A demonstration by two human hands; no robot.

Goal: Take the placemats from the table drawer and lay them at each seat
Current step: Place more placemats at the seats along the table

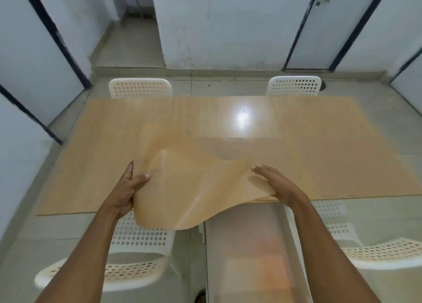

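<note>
Placemat (194,184) is held over the table's (319,142) near edge, long axis running hand to hand — left-right across the view. Left hand (126,189) is clamped on its left edge, thumb on top, fingers underneath. Right hand (277,184) is laid on the right corner, fingers extended; whether it is pinched there cannot be told. Sheet is translucent tan, glossy, limp: humped up beside the left grip, sagging below the table edge between the hands. Drawer (246,252) is pulled open below the right wrist.
</note>
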